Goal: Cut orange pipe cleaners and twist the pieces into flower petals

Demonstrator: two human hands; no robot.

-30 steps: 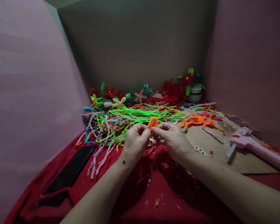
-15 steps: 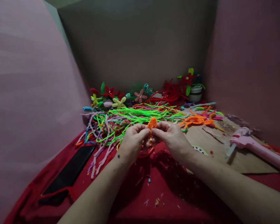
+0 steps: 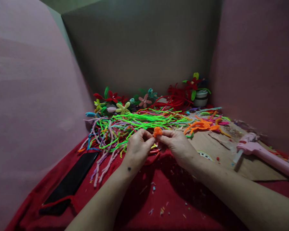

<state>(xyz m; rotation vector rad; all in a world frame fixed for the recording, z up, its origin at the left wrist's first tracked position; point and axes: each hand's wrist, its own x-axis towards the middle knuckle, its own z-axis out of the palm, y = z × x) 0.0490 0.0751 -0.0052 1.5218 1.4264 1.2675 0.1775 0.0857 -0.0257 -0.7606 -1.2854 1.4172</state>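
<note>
Orange piece (image 3: 158,131), rounded end up (long axis unclear), pinched in fingers (image 3: 164,140) of left hand (image 3: 137,149) and right hand (image 3: 181,147).

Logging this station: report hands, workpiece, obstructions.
Right hand pinching orange fuzzy piece. Left hand at its edge, grip unclear. Red handles below, partly hidden; green stems piled beyond.

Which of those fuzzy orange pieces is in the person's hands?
The small, rounded fuzzy orange piece, held between the left hand and right hand; the loose fuzzy orange strips lie farther back, untouched.
</note>
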